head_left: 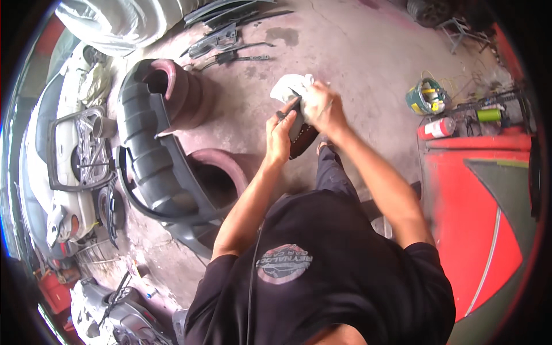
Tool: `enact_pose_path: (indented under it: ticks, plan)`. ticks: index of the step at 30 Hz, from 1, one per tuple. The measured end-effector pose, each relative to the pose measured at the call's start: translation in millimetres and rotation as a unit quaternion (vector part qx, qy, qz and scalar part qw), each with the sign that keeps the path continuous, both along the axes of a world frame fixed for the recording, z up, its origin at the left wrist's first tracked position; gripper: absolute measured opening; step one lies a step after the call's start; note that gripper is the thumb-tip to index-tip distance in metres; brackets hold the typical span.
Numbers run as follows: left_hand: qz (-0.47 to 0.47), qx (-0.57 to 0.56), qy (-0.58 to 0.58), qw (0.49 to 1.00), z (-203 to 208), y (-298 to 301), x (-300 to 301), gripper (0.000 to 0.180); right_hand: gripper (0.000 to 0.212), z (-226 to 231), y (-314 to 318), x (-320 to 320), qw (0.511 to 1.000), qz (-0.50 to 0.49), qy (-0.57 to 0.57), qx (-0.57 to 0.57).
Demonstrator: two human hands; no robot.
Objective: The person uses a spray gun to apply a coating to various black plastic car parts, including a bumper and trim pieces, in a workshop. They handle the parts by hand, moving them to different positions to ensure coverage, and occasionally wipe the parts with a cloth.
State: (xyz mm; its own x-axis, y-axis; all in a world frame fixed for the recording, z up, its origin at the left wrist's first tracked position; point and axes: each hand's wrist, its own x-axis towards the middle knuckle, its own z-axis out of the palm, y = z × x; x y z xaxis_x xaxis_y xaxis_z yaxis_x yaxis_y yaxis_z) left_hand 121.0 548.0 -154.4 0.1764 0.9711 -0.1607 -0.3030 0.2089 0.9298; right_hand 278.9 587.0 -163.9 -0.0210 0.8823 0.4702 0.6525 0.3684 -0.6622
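Observation:
My left hand [279, 135] is out in front of my body, fingers closed on a small dark part [291, 107] whose kind I cannot make out. Right beside it, my right hand [325, 110] is closed on a white cloth [287, 87], somewhat blurred by motion. The cloth bunches out past the fingers and meets the end of the dark part. Below both hands shows a dark shoe [303, 141] with pale stitching, partly covered by them.
A black car bumper [149, 144] rests against brown drum-like stands [198, 95] at left. Black trim pieces [224, 43] lie on the floor farther off. At right are a red body panel [466, 230], a green bucket [426, 98] and a red-and-white bottle [436, 129].

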Motion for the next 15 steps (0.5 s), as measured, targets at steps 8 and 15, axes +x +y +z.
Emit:
enact_pose_path:
  ticks: [8,15]
  plan:
    - [0.091,-0.036,-0.027,0.995,-33,170,79,0.027,0.019,-14,152,63,0.991,0.08,0.061,0.085]
    - [0.185,-0.001,-0.011,0.983,-2,263,122,0.049,0.008,-55,369,188,0.943,0.046,0.26,-0.203]
